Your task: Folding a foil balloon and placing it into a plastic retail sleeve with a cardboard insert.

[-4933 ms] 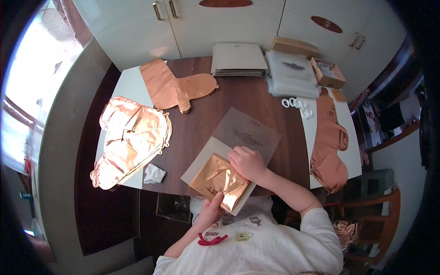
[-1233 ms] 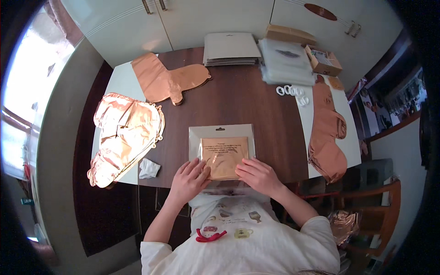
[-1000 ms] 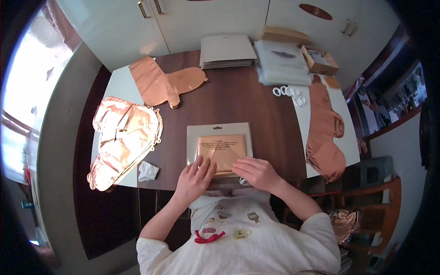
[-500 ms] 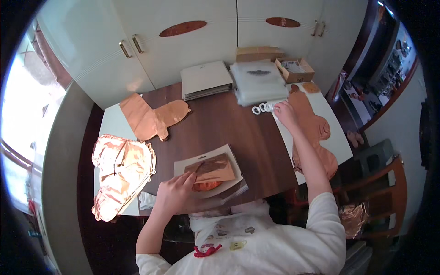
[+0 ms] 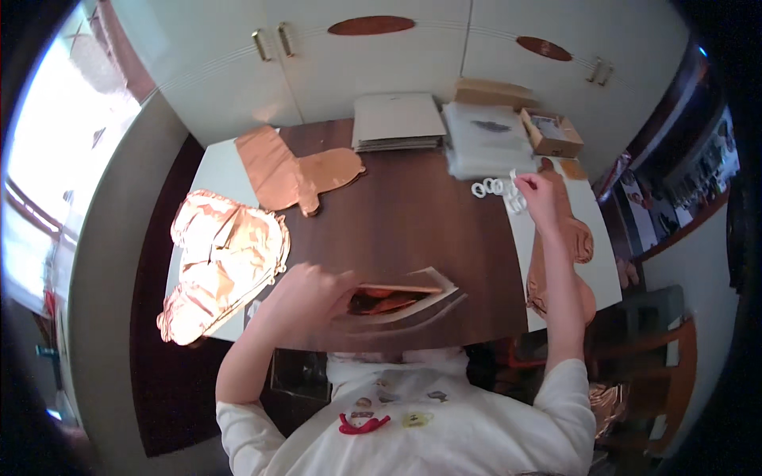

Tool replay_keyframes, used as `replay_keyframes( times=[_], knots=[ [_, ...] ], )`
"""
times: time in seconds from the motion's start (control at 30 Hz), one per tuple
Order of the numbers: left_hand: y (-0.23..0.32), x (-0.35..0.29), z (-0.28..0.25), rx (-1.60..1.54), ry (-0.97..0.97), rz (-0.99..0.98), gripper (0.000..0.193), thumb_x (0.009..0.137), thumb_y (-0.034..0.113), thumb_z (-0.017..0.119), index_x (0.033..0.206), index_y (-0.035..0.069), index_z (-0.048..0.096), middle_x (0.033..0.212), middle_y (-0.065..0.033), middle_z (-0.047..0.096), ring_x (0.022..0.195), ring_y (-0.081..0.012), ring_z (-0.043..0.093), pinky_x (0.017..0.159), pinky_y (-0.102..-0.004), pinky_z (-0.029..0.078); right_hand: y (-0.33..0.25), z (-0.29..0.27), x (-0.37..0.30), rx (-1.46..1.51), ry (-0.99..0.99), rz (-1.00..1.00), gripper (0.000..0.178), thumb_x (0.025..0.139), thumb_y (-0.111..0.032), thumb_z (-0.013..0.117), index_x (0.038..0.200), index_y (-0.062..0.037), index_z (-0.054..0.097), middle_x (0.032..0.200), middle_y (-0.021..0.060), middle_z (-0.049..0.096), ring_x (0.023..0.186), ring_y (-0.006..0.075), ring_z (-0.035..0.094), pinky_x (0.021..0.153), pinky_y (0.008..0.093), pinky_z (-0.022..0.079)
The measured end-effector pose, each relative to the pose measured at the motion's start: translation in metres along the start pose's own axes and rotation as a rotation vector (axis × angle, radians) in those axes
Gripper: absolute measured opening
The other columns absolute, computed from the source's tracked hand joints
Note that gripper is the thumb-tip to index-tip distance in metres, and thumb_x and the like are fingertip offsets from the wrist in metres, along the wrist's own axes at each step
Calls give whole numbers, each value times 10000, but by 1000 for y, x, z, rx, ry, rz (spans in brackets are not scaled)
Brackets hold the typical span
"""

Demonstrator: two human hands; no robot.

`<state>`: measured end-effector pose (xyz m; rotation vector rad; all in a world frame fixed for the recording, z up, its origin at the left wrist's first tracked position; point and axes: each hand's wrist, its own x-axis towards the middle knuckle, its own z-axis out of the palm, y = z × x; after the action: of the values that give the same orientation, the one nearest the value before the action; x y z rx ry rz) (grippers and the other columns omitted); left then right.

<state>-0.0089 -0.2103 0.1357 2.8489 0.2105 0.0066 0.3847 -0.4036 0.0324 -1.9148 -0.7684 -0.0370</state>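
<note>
Near the table's front edge, my left hand (image 5: 313, 297) grips a pale card (image 5: 440, 278) with a folded copper foil balloon (image 5: 385, 303) against it. The card is tilted up, and its front edge is blurred. At the right, my right hand (image 5: 538, 194) is closed in a pinch on a thin white coil (image 5: 517, 204), which hangs from the fingertips over the white table end. More white coils (image 5: 479, 190) lie just left of that hand on the dark tabletop. Under my right forearm lies a stack of flat copper foil balloons (image 5: 558, 258), partly covered by it.
Crumpled shiny foil balloons (image 5: 226, 254) and flat copper foil balloons (image 5: 282, 174) lie at the left. Along the back are stacked pale cards (image 5: 397, 123), clear plastic bags (image 5: 486, 143) and a small cardboard box (image 5: 553, 133). A wooden chair (image 5: 675, 381) stands at the right.
The whole view has shifted. My left hand has tilted the card and foil balloon up from lying nearly flat. My right hand has lifted a white coil away from the others.
</note>
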Motion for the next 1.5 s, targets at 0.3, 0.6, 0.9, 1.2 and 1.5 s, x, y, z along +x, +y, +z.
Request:
replay_keyframes(
  times=[0.3, 0.6, 0.9, 1.2, 1.5],
  knots=[
    [4, 7, 7, 17, 20, 51, 115, 743, 140, 597, 798, 49, 554, 605, -140, 589, 589, -341, 605, 529, -437, 474, -214, 33, -114, 97, -691, -837, 84, 756, -145, 670, 811, -86, 645, 728, 47, 603, 701, 217, 598, 634, 337, 493],
    [12, -2, 18, 82, 78, 88, 94, 774, 146, 569, 810, 61, 553, 643, -106, 610, 599, -292, 629, 526, -388, 500, -202, 51, -148, -438, -540, -1024, 117, 696, -135, 678, 771, -96, 597, 706, -3, 500, 678, 176, 528, 580, 296, 439],
    [11, -30, 120, 424, 368, 137, 435, 794, 157, 562, 1226, 102, 554, 1182, -101, 570, 916, -207, 628, 601, -286, 537, -116, 48, -194, -385, -562, -556, 470, 744, -266, 715, 1143, -83, 547, 1218, 90, 509, 1130, 293, 494, 950, 404, 400],
    [-1, -32, 154, 238, 341, 81, 448, 761, 320, 661, 1128, 73, 587, 1192, -61, 554, 1018, -195, 549, 731, -327, 484, -65, 69, -213, -359, -451, -661, 341, 750, -187, 704, 1074, -108, 635, 1162, 50, 588, 1124, 243, 537, 918, 362, 469],
    [-15, -14, 138, 75, 187, 65, 637, 729, 540, 646, 1159, 80, 550, 1315, -172, 435, 1263, -344, 370, 1028, -479, 305, -66, 67, -210, -357, -392, -756, 202, 741, -166, 695, 938, -124, 685, 1021, 14, 650, 998, 209, 607, 833, 341, 515]
  ],
)
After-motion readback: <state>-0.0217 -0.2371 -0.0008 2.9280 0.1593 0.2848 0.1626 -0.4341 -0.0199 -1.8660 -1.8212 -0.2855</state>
